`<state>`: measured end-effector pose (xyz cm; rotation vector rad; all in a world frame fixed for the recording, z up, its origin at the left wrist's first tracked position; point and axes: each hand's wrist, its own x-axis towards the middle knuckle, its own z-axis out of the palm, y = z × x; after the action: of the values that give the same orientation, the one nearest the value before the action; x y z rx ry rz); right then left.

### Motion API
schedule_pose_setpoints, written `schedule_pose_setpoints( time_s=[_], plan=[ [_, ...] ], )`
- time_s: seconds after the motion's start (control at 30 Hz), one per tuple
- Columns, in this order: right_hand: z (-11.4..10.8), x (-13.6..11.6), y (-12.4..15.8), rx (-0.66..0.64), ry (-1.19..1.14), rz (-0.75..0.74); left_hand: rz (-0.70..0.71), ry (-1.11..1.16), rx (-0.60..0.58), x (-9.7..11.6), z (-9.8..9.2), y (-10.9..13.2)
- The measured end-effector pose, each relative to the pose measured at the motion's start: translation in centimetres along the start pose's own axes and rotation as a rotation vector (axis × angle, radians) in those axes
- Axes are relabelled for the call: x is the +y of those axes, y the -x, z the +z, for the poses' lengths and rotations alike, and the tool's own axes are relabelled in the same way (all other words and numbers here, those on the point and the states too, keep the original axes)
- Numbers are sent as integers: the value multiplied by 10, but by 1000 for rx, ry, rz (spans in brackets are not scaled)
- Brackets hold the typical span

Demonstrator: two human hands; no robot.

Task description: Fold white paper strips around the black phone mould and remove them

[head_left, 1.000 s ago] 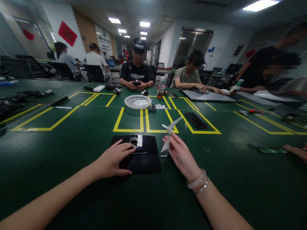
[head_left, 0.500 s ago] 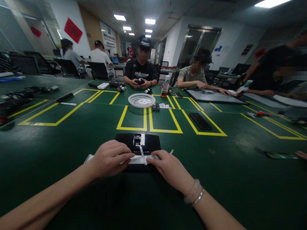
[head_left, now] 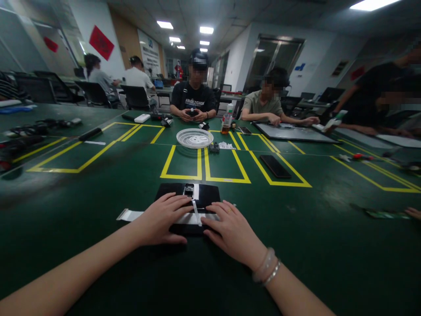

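A black rectangular panel (head_left: 210,194) lies on the green table in front of me, with a dark metal fitting (head_left: 189,190) in a cutout near its far edge. Across it runs a white flat ribbon cable (head_left: 133,215), whose connector end sticks out past the left side. A narrow white strip (head_left: 196,212) crosses the cable near the middle. My left hand (head_left: 164,218) rests on the left half of the panel and cable, fingers stretched out. On the right half lies my right hand (head_left: 232,226), fingers spread, fingertips by the strip. Both palms hide parts of the panel.
Beyond the panel, yellow tape outlines mark the table. A white basket (head_left: 195,145), a black phone (head_left: 275,166) and a bottle (head_left: 226,122) stand or lie farther off. Cables (head_left: 42,127) are heaped at left. A green circuit board (head_left: 388,214) lies at right near another person's hand.
My left hand has gone from bunched fingers on the cable to lying spread over the panel, uncovering the cable's left end. My right fingers have spread and shifted slightly forward.
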<state>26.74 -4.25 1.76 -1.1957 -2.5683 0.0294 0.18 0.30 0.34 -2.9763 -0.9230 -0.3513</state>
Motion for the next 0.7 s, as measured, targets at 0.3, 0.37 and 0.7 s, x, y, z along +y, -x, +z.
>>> schedule_pose_setpoints(
  time_s=[0.3,0.37,0.7],
  plan=[
    [-8,16,-3,256,-116,66,-58,81,-11,-6,3,-8],
    [-10,19,-2,317,-121,91,-56,110,3,-8,-1,-8],
    [-7,23,0,392,-108,106,-402,-97,228,-87,-33,32]
  ],
)
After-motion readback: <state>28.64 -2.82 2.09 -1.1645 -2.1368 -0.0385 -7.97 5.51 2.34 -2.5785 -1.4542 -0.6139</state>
